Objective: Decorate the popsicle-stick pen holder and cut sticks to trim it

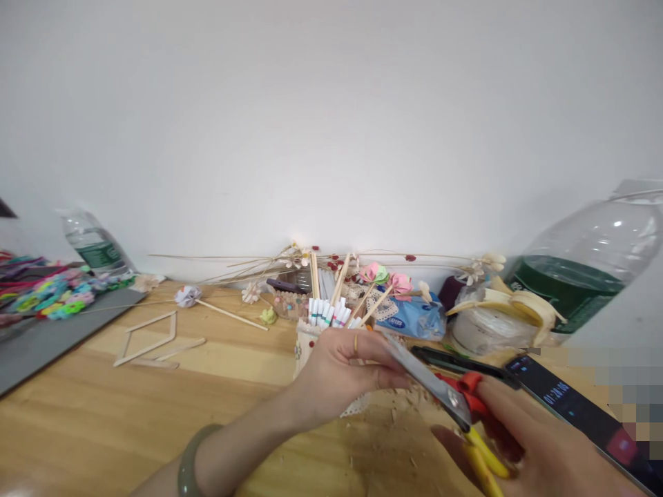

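Cutting step: the work in hand looks like close trimming with scissors (427, 376), their blades running up beside the fingertips of the left hand (331, 376); whatever is being trimmed is hidden or too small to make out.
Next snip: seems to call for a steady pinch on the left and a small, controlled squeeze on the right, with the left fingertips clear of the blades' path; a slip here could nick a finger.
Right hand (549, 435): grasping the scissors by their handles.
Left hand: thumb and fingers drawn together in a pinch; I cannot tell whether anything is between them.
Scissors' place: held up over the worktop (103, 442), right of its middle, tips angled leftward and toward the far edge along the wall; near the phone (585, 417) that lies on the right.
Blades: plain grey metal with a round pivot; too blurred to read how far apart they stand.
Handles: one red, one yellow, partly covered by the fingers.
Under the hands: small scraps (394, 415) scattered over the worktop.
Toward the far edge: a decorated box (303, 348) of white markers (326, 314), partly hidden behind the left hand.
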Motion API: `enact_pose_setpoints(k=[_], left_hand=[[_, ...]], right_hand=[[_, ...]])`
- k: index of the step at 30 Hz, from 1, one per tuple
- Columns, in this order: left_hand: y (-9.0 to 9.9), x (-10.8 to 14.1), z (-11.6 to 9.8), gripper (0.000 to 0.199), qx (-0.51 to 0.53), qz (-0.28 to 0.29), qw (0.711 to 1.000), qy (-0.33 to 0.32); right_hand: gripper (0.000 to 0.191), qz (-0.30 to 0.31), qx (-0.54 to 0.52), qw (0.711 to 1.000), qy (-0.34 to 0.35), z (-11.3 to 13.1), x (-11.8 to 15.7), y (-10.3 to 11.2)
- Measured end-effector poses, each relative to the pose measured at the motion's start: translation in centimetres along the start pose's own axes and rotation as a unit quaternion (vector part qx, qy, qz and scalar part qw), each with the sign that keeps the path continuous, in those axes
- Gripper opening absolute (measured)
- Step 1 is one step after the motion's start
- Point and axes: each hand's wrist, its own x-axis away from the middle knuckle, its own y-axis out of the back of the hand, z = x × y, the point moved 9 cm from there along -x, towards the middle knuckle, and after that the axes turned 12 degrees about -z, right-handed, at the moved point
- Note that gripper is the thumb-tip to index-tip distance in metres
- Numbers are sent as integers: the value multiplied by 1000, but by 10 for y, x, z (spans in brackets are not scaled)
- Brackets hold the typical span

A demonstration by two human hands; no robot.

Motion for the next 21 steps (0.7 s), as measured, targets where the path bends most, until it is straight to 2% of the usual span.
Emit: enact_pose_setpoints(k=[3, 7, 8, 10, 13, 16, 18, 21], left_hand=[[2, 1, -8, 7, -22, 4, 999, -40], [2, 3, -9, 10, -47, 17, 998, -49], [2, 3, -6, 12, -47, 19, 998, -39], [2, 4, 4, 14, -40, 14, 999, 2], [-1, 8, 26, 20, -34, 9, 994, 102], [-6, 13, 39, 25, -43, 13, 986, 158], [-9, 16, 41, 25, -50, 17, 984, 170], [-9, 16, 42, 20, -61, 11, 982, 180]], right_hand=[[29, 83, -162, 979, -91, -9, -2, -15], [41, 160, -328, 923, -119, 3, -4, -28], [44, 156, -351, 915, -125, 7, -5, -29], [45, 108, -393, 900, -154, 9, -6, -28], [32, 12, -429, 878, -212, 3, -3, -28], [24, -19, -442, 869, -221, 1, 4, -31], [20, -8, -425, 880, -211, 2, 7, -34], [21, -10, -343, 916, -208, -1, 9, -32]])
